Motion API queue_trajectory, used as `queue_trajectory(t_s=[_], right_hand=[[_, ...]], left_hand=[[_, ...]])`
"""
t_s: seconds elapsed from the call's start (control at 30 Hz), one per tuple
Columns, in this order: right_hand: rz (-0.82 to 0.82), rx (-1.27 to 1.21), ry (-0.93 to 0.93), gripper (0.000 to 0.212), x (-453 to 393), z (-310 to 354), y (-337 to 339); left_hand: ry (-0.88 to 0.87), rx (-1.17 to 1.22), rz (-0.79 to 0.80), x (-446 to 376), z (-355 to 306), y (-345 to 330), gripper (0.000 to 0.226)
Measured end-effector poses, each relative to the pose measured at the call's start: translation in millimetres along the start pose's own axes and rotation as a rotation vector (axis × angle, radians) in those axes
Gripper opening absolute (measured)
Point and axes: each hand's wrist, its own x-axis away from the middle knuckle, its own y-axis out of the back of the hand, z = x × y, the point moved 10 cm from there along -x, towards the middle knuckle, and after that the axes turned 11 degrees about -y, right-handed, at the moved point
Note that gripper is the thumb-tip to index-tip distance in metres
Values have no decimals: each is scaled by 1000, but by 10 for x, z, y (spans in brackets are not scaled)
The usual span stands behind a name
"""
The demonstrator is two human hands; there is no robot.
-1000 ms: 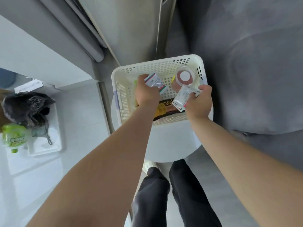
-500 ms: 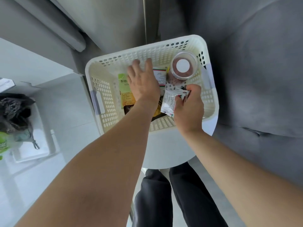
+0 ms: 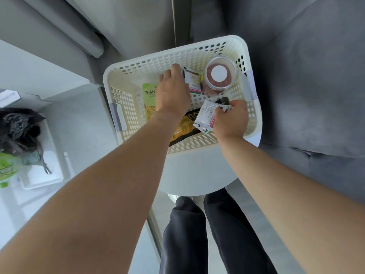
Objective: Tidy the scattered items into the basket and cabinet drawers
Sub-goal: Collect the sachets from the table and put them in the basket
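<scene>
Over the basket (image 3: 126,123), the left hand (image 3: 173,93) grips a packet (image 3: 192,81). The right hand (image 3: 231,120), at 4 o'clock, pinches a sachet (image 3: 206,116). A tub (image 3: 220,75) sits at 1 o'clock.

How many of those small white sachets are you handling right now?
2. One white sachet is under the left hand, inside the basket beside the round tub. The other sachet is pinched in the right hand. More may lie hidden underneath.

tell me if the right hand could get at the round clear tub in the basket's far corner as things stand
Probably not yet: the right hand is shut on a white sachet. The round clear tub sits uncovered just beyond it in the basket.
</scene>
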Motion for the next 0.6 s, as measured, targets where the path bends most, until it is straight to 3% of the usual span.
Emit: queue_trajectory(t_s=[0.07,0.23,0.43,0.5,0.6], right_hand=[[-15,-14,-21,30,-27,-12,34],[1,-43,-97,32,-94,-79,3],[-4,-60,-116,34,-150,-106,-13],[30,-124,-167,30,-156,-132,-73],[158,-193,-203,22,-177,-167,-301]], left_hand=[[-20,-62,5,167,0,-7,40],[-117,-314,301,449,45,-305,54],[-41,-589,455,499,256,-125,30],[-29,-542,417,482,195,-51,26],[99,-137,136,430,180,151,29]])
